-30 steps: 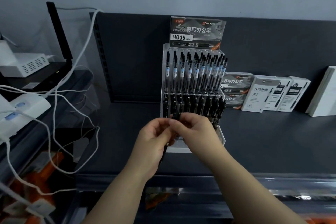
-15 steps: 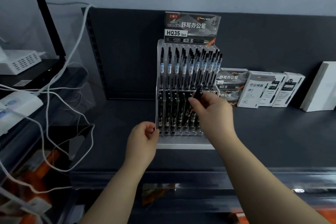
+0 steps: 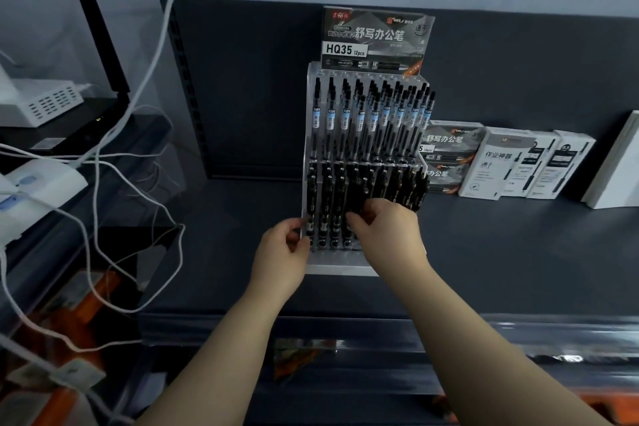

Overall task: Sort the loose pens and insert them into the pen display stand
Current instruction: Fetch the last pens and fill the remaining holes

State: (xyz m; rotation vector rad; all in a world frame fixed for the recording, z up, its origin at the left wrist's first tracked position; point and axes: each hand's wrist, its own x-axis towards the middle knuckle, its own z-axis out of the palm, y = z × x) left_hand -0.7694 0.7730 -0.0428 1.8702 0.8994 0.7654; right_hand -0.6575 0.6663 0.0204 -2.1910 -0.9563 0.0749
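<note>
A clear acrylic pen display stand (image 3: 364,266) with an "HQ35" header card stands on the dark shelf (image 3: 518,252). Several black pens (image 3: 373,114) fill its upper and lower tiers. My left hand (image 3: 281,249) pinches the stand's lower left edge. My right hand (image 3: 387,228) is in front of the lower tier, with its fingers curled on a black pen (image 3: 356,190) standing among the front rows. That pen's lower end is hidden behind my fingers.
Dark pen boxes (image 3: 446,149) and white pen boxes (image 3: 511,162) line the shelf right of the stand, with a white box (image 3: 615,162) at the far right. A black router (image 3: 100,45), a white device (image 3: 45,104) and white cables (image 3: 138,97) crowd the left.
My right hand has come down from the stand's upper right to its lower front rows with the pen. My left hand has moved onto the stand's left edge.
</note>
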